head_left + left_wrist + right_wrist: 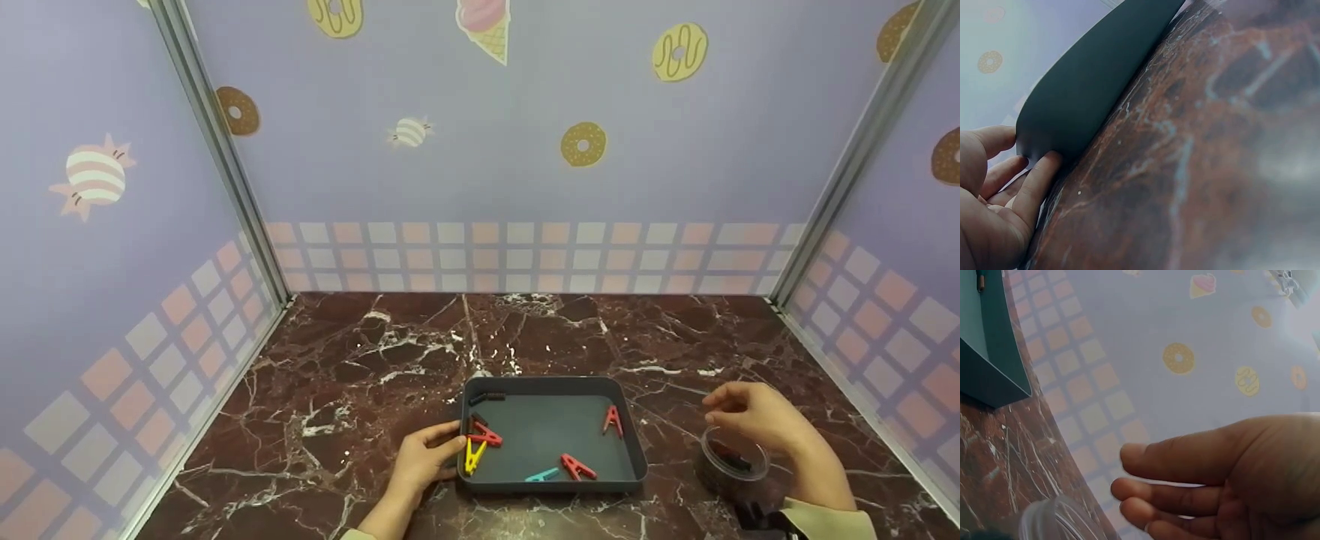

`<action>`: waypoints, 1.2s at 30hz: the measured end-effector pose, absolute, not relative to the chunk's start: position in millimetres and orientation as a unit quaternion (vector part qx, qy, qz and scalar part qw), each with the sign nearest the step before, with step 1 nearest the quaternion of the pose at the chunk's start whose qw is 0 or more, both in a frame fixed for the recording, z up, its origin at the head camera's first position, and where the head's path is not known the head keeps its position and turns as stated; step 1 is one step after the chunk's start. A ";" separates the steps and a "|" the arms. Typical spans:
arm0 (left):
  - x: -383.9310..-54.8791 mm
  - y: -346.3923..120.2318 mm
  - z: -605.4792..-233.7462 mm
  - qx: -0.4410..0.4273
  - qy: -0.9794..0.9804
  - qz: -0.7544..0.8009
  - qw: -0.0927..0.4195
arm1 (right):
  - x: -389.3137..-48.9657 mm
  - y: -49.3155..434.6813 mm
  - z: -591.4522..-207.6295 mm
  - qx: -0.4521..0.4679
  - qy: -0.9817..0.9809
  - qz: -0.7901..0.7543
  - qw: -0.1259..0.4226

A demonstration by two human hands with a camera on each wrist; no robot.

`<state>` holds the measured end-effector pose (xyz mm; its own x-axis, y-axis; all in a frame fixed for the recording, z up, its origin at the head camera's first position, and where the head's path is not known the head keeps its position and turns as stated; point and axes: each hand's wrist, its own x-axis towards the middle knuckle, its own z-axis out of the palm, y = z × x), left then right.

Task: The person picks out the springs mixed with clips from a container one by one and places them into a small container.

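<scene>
My left hand (421, 459) touches the left side of a dark grey tray (551, 487), with fingertips at the outer wall; in the left wrist view, the fingers lie against the tray corner (1072, 101). Inside the tray are red clips (577, 466), a yellow clip (474, 455) and a light blue clip (542, 475). Small dark pieces (495, 396) lie along its left end. Over a clear round plastic tub (733, 480) hovers my right hand (761, 416), nothing visible between thumb and fingers. Dark and reddish items show inside the tub.
Everything stands on a dark red marbled tabletop (360, 420). Patterned panels with donuts and sweets enclose it at the back (465, 180), left and right, joined by metal corner posts (240, 187). A black strap (757, 517) sits at the right wrist.
</scene>
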<state>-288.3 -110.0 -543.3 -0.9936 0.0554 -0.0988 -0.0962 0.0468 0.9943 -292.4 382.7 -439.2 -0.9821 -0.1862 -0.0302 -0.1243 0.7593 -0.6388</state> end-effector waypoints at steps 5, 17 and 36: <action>-288.8 -110.3 -543.7 -0.015 0.723 0.688 0.057 | -295.5 371.0 -440.5 -0.103 0.925 -0.367 0.018; -289.1 -110.3 -543.3 -0.014 0.735 0.676 0.052 | -307.6 328.0 -454.7 -0.119 0.887 -0.446 -0.022; -289.5 -110.2 -544.0 -0.011 0.719 0.692 0.055 | -333.7 256.5 -475.1 -0.160 0.867 -0.472 -0.025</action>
